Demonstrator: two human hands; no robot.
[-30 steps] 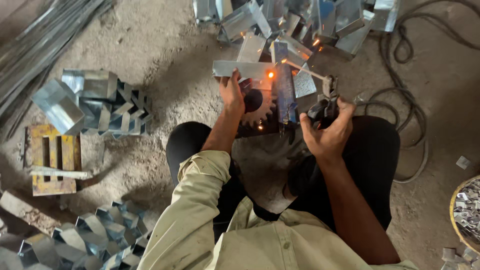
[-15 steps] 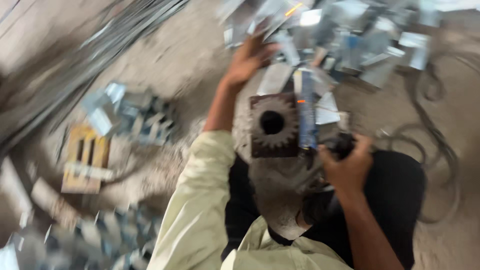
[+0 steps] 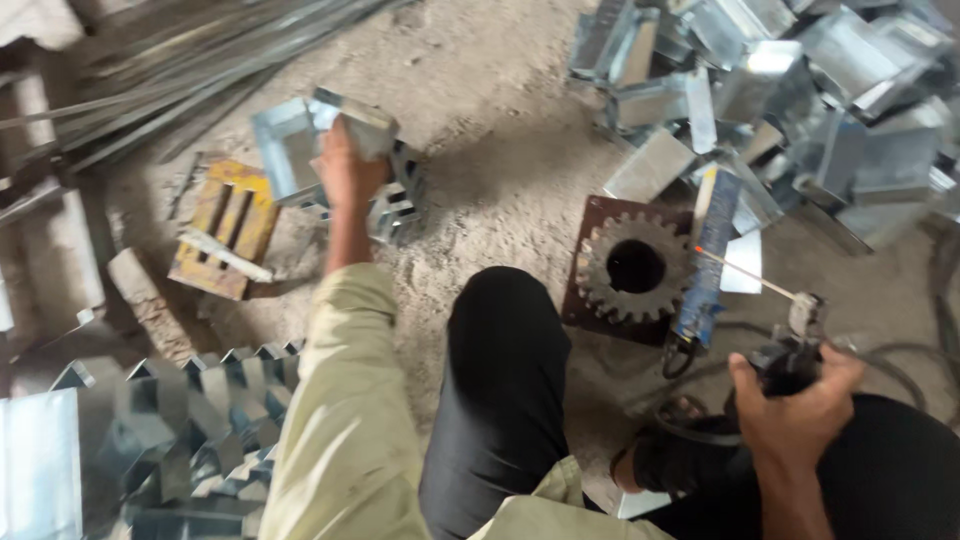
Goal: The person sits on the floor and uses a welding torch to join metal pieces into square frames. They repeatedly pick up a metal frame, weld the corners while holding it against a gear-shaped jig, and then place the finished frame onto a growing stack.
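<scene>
My left hand (image 3: pixel 346 172) reaches out to the left and grips a folded sheet-metal bracket (image 3: pixel 362 122) over a small stack of like brackets (image 3: pixel 300 165) on the dirt floor. My right hand (image 3: pixel 795 392) is closed on a dark welding electrode holder (image 3: pixel 790 350), whose thin rod (image 3: pixel 745 277) points up-left toward a blue flat bar (image 3: pixel 710 255). That bar lies beside a rusty gear (image 3: pixel 633 267) resting on a brown plate (image 3: pixel 590 300). My black-trousered knees sit between both hands.
A heap of shiny metal brackets (image 3: pixel 780 90) fills the upper right. More folded brackets (image 3: pixel 190 420) lie at the lower left. A yellow metal jig (image 3: pixel 222 230) sits left of the stack. Long metal strips (image 3: pixel 180 60) run across the top left; cables (image 3: pixel 930 350) trail right.
My left hand has left the gear area and swung left to the bracket stack, carrying a bracket. The welding sparks are gone. The view has shifted left.
</scene>
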